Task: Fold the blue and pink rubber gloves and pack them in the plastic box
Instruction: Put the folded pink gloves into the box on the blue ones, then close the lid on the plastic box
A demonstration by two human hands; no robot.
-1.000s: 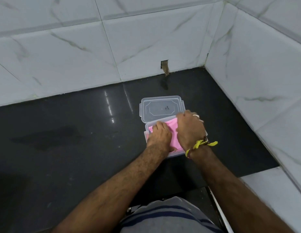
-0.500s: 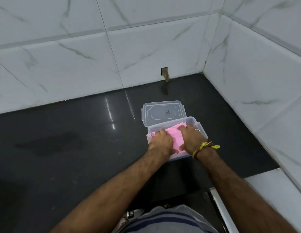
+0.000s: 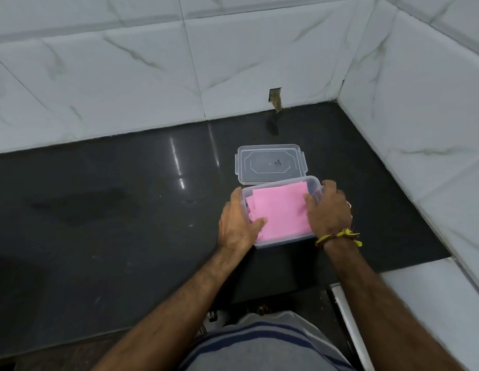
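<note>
Plastic box (image 3: 282, 241), clear, on black bench (image 3: 126, 223); folded pink glove (image 3: 279, 210) inside. Left hand (image 3: 237, 223), right hand (image 3: 328, 210): fingers clamped on box sides. Lid (image 3: 270, 163) lay just behind.

The only writing is a small dark handwritten mark on the clear lid (image 3: 270, 163), right of its centre. It looks like two characters, perhaps "20" or "2n", but is too small and blurred to read surely.
</note>
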